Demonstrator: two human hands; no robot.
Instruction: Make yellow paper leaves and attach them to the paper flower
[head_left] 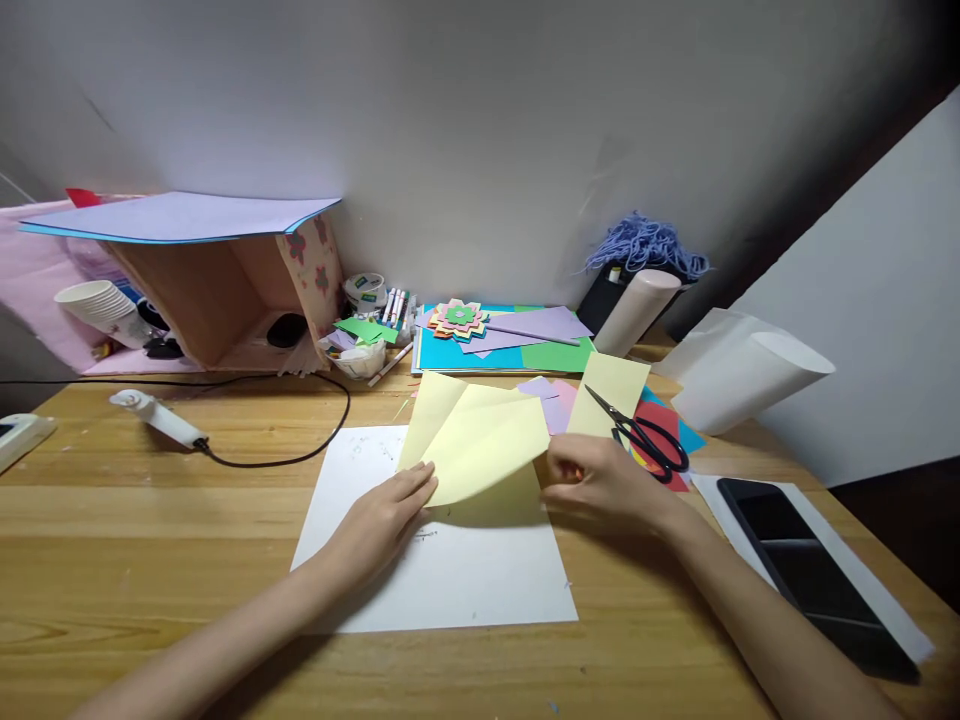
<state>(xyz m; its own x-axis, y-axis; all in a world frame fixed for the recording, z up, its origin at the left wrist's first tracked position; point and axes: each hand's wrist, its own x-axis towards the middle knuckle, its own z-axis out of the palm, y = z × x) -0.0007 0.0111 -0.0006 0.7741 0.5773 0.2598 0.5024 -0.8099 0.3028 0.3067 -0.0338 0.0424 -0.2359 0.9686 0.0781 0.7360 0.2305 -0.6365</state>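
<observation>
A creased sheet of pale yellow paper [484,430] is partly folded, its right side raised above a white sheet [480,590] on the table. My left hand [394,505] holds the yellow paper at its lower left edge, fingers together on it. At the raised right corner, my right hand [600,480] is closed with curled fingers, pinching the paper's edge; the fingertips are partly hidden. Just beyond that hand, black-handled scissors [637,435] lie partly on a smaller yellow piece of paper [619,385].
A glue gun [161,420] with a black cord lies left. Behind stand an open box [217,300], a small tub of paper scraps [360,360] and a layered paper flower [459,318] on coloured sheets. At right are a phone [817,580] and rolled white paper [750,380].
</observation>
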